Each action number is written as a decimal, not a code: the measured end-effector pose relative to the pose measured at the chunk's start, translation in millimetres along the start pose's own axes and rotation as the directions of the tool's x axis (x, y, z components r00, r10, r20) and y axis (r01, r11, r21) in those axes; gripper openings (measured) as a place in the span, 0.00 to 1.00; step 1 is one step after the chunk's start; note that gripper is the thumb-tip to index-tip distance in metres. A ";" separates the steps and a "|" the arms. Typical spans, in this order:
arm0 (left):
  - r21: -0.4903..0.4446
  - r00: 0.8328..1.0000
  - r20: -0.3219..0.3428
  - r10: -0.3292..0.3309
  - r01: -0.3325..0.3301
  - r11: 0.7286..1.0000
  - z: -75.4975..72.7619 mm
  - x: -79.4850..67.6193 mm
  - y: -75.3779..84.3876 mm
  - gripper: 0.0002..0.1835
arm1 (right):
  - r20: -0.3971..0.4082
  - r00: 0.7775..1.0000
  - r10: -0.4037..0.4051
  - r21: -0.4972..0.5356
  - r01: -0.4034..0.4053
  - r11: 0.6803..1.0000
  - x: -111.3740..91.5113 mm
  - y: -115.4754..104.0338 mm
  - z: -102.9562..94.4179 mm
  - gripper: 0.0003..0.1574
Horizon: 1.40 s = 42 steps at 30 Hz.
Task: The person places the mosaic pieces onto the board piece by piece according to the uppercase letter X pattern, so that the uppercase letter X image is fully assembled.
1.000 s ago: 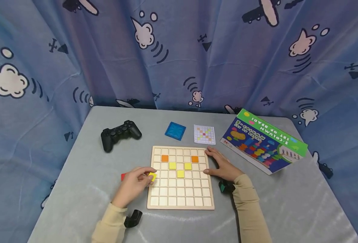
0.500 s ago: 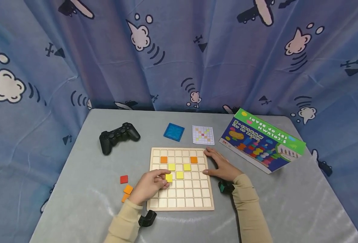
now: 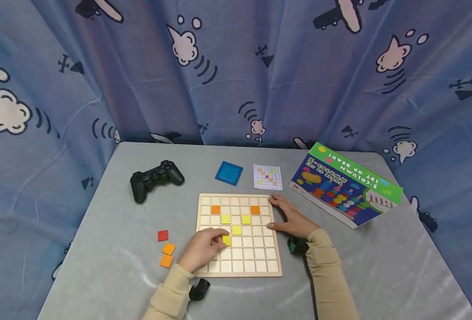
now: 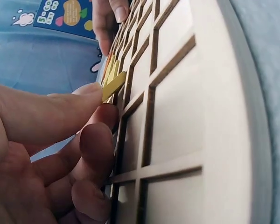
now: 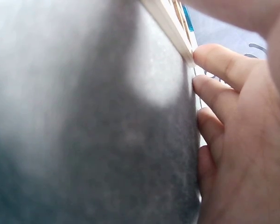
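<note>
My left hand (image 3: 203,249) pinches a yellow square tile (image 3: 226,240) over the wooden grid board (image 3: 256,273). In the left wrist view the tile (image 4: 114,86) is tilted, its far edge right at a cell of the grid, with the thumb on its near end. Two orange tiles (image 3: 215,210) and three other yellow tiles (image 3: 236,230) lie in cells of the board, forming a V. My right hand (image 3: 294,220) rests at the board's right edge, thumb and index finger spread along it. In the right wrist view its fingers (image 5: 224,63) reach to the board's corner.
Left of the board lie a red tile (image 3: 162,235) and two loose orange tiles (image 3: 166,261). Behind it are a black game controller (image 3: 157,180), a blue square (image 3: 229,173) and a pattern card (image 3: 267,177). A colourful box (image 3: 346,184) stands at the back right.
My left hand has carried the yellow tile rightward from the board's left edge and lowered it toward a cell, uncovering the loose red and orange tiles. The right hand stays at the board's edge.
</note>
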<state>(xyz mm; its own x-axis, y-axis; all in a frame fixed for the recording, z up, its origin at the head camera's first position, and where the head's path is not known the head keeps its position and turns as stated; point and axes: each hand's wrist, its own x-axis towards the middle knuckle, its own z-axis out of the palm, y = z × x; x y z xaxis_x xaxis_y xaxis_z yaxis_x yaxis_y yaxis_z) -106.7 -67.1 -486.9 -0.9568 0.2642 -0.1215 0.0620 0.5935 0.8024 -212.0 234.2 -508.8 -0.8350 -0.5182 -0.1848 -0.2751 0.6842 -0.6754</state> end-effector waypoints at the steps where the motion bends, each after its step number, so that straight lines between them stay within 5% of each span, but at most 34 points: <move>1: 0.009 1.000 -0.003 0.002 -0.002 1.000 0.4 0.1 -0.2 0.14 | 0.001 1.000 -0.001 0.000 0.001 1.000 0.4 -0.2 0.1 0.54; 18: 0.128 0.998 -0.013 0.066 -0.064 0.990 2.1 0.0 -3.0 0.14 | 0.002 1.000 -0.010 -0.004 0.010 1.000 4.6 0.0 1.9 0.54; 25: 0.101 0.998 -0.028 0.059 -0.056 0.993 3.8 0.5 -4.4 0.14 | 0.006 1.000 -0.015 0.004 0.015 1.000 4.7 0.1 2.7 0.55; 31: 0.034 0.993 -0.121 -0.004 0.008 0.999 -0.8 -2.9 -2.9 0.10 | 0.003 1.000 -0.006 0.005 0.006 1.000 4.2 0.0 -0.1 0.54; 36: 0.024 0.963 -0.264 -0.055 0.064 0.998 -18.3 -23.1 -8.1 0.08 | -0.002 1.000 0.001 -0.003 -0.001 1.000 2.3 0.8 -1.2 0.54; 42: 0.155 0.872 -0.481 -0.085 0.181 0.971 -41.4 -58.5 -32.2 0.10 | 0.001 1.000 -0.006 -0.007 0.006 1.000 1.0 0.7 -1.3 0.54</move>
<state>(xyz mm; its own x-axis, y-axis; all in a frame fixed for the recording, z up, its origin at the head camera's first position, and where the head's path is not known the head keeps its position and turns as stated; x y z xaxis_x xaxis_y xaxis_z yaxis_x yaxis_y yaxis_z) -64.5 -133.1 -481.4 -0.9768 -0.1860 0.1065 -0.0686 0.7421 0.6667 -213.6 234.9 -508.5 -0.8330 -0.5226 -0.1818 -0.2831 0.6848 -0.6715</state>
